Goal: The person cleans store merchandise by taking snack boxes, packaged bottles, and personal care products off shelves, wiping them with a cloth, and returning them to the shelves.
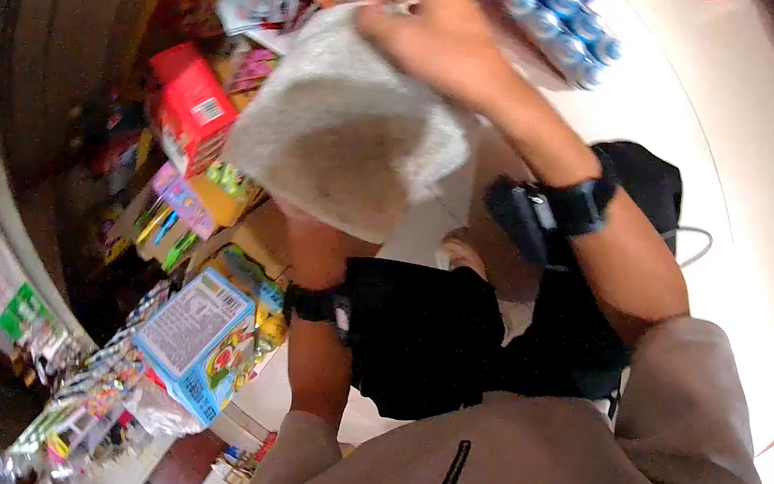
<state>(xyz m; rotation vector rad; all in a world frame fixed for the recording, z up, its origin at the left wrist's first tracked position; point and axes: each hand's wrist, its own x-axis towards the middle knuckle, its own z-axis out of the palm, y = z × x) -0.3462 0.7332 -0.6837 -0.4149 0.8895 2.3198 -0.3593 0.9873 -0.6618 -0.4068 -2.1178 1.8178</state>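
A whitish, thin cloth or bag (325,121) hangs spread out at the upper middle, with a darker brownish patch across its centre. My right hand (430,34) is closed on its top edge, the fingers pinched together near a small pale bit. Behind or inside the lower part of the cloth goes my left hand (303,226); only the part near the wrist shows, and its fingers are hidden. Both wrists wear black straps, the right one with a dark device.
Left of the cloth are a red box (189,99), small colourful packets and a light-blue box (197,339). Wrapped blue-and-white cans (563,27) stand at the top right. A stool or bag-like black object (645,182) lies beside my right forearm. Pale floor (766,211) spreads at the right.
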